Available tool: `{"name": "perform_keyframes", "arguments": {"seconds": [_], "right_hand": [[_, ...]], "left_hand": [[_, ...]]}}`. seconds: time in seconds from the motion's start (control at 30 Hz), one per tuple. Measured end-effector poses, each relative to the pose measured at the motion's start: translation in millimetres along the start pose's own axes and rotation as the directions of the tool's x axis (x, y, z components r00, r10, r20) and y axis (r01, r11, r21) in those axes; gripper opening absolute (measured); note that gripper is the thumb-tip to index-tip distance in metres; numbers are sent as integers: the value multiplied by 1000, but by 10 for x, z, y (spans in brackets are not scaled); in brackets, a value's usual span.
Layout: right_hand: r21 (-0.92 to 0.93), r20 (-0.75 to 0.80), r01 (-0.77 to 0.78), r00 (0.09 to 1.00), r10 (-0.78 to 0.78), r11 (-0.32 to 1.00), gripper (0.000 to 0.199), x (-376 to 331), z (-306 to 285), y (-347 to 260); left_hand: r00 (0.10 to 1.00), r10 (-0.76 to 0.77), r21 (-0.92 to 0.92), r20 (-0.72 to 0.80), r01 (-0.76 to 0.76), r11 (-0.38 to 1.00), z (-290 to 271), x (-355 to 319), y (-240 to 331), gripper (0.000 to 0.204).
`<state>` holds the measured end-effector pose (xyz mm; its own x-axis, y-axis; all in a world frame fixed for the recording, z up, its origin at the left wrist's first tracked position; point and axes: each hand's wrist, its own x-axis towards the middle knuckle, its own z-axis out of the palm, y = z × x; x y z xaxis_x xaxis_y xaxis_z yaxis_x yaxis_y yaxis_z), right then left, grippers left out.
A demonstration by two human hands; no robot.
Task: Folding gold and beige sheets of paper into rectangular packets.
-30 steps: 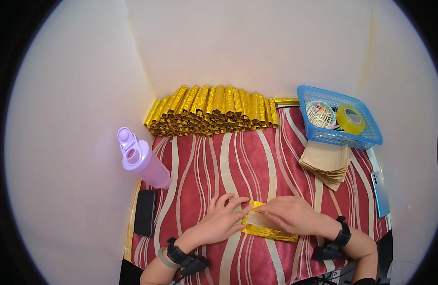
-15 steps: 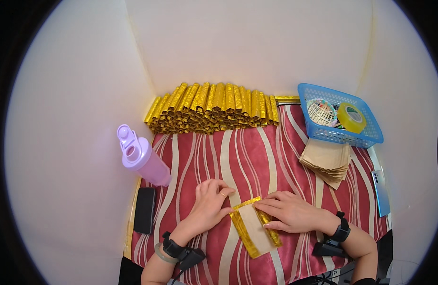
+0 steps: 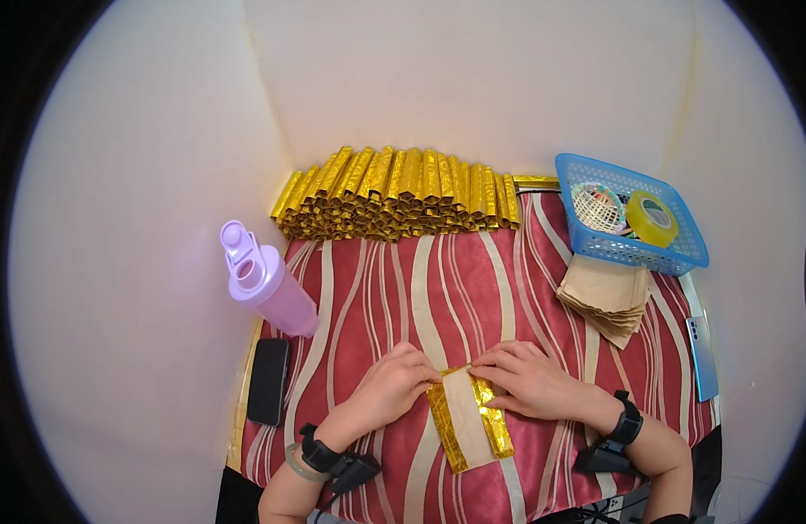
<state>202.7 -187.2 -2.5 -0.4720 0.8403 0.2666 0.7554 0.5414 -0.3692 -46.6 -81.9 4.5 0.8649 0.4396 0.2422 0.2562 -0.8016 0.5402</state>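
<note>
A sheet of gold foil paper [image 3: 470, 419] lies on the striped cloth in front of me, its beige backing facing up and gold bands along both long sides. My left hand [image 3: 394, 382] is closed at its upper left corner, thumb and fingertips together on the edge. At the upper right corner my right hand [image 3: 527, 381] grips the edge with bent fingers, its thumb resting on the right gold band. The fingers partly cover the top edge. Beyond them, a large stack of gold foil paper tubes [image 3: 403, 192] sits against the back wall.
A lilac shaker bottle [image 3: 276, 288] and a black phone [image 3: 268, 382] are at the left. On the right stand a blue basket [image 3: 626, 253] holding a tape roll [image 3: 652, 218] and a small woven basket [image 3: 597, 208], a stack of brown paper [image 3: 604, 293] and a blue phone [image 3: 702, 358].
My left hand has moved right onto the sheet's upper left corner and closed there. My right hand has shifted slightly up along the top edge. The sheet has turned a little.
</note>
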Motion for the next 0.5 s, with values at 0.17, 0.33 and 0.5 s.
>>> {"name": "perform_keyframes", "arguments": {"seconds": [0.17,0.33,0.5], "right_hand": [[86,4,30,1000,-31,996,57,38,-34,11],[65,-2,99,995,-100,993,59,5,32,70],[-9,42,123,992,-123,992,58,13,-45,31]], "left_hand": [[996,28,-122,85,-17,992,45,-15,-11,23],[994,-74,-225,85,91,970,64,5,-11,32],[983,-83,-132,163,105,986,34,-20,30,39]]}}
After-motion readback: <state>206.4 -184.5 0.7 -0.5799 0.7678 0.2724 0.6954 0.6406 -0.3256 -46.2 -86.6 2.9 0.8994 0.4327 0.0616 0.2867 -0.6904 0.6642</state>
